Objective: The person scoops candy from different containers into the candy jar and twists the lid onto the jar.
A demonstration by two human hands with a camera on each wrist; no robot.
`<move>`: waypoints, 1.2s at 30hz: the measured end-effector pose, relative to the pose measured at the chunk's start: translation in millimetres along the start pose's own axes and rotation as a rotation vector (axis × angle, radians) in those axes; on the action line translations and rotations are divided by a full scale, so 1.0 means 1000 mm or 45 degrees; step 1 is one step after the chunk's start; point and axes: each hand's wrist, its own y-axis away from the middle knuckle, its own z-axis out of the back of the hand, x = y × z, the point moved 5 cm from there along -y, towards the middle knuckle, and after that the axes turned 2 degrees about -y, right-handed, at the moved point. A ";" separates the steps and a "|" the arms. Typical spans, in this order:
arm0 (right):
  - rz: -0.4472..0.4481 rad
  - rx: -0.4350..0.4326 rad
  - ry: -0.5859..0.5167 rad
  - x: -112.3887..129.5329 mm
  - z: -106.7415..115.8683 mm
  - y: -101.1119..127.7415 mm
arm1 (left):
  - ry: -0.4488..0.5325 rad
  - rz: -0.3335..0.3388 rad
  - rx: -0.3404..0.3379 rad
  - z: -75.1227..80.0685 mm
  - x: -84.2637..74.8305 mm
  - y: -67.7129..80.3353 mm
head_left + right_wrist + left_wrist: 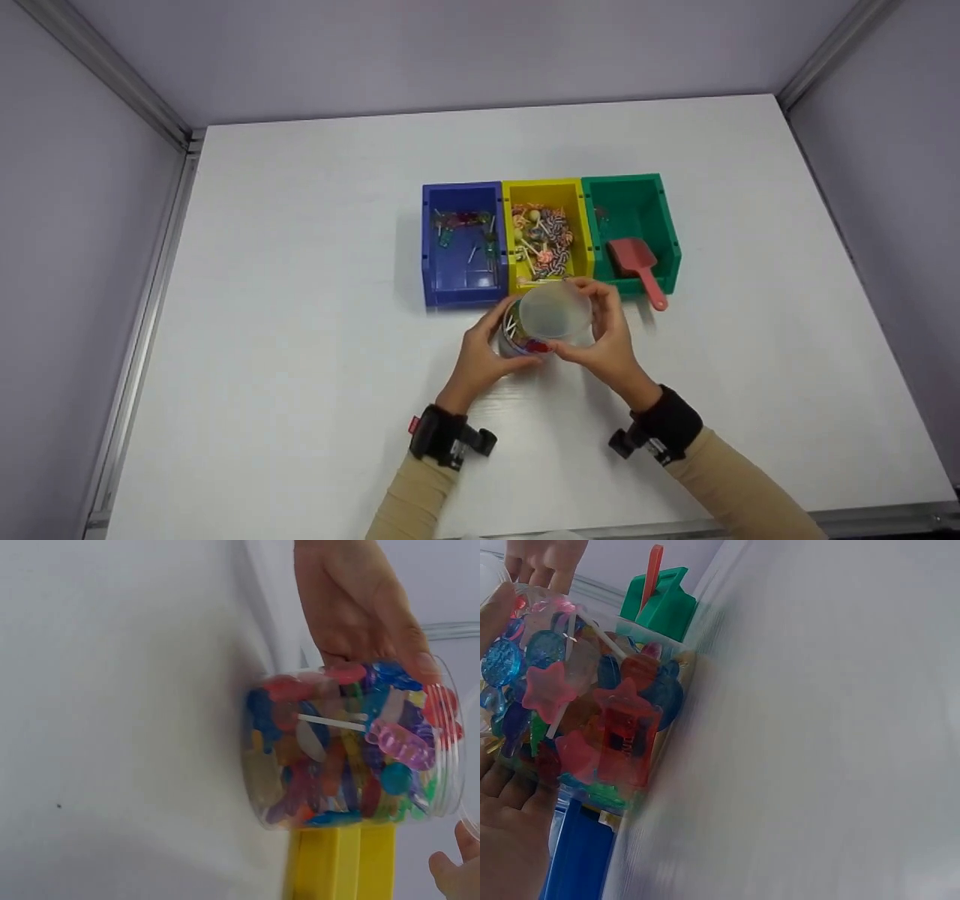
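Note:
My left hand (480, 358) grips a clear jar (337, 757), fingers on one side and thumb on the other. The jar stands upright on the table, filled with colourful plastic candy shapes, including stars, bears and white-stemmed lollipops. Between its fingers and thumb, my right hand (613, 351) holds a round translucent lid (555, 311). That lid is tilted over the jar's right side, leaving the left part of the mouth uncovered. Just its edge shows in the right wrist view, beside the jar's threaded rim (448, 765).
Behind the jar stand three joined bins. The blue bin (461, 298) holds some clear coloured pieces, the yellow bin (544, 183) many striped lollipops. In the green bin (621, 179) are a few pieces and a pink scoop (636, 259), its handle over the front edge.

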 end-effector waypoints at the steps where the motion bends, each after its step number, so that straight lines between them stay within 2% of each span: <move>1: 0.001 -0.001 0.004 -0.002 -0.002 0.001 | -0.008 -0.008 -0.004 0.000 0.000 0.000; 6: 0.011 0.006 0.032 -0.012 -0.012 0.007 | -0.014 -0.038 -0.009 0.000 0.000 -0.001; 11: 0.022 0.040 0.086 -0.019 -0.017 0.012 | 0.009 -0.030 -0.005 -0.001 0.000 -0.001; 21: -0.034 0.081 0.230 -0.019 -0.017 0.012 | 0.027 -0.077 -0.031 -0.001 0.000 -0.002; 30: 0.027 0.035 0.323 -0.018 -0.022 0.014 | 0.023 -0.055 -0.031 -0.001 0.002 -0.002; 36: -0.010 -0.065 0.320 -0.020 -0.031 0.018 | 0.039 -0.043 -0.019 0.001 0.001 -0.001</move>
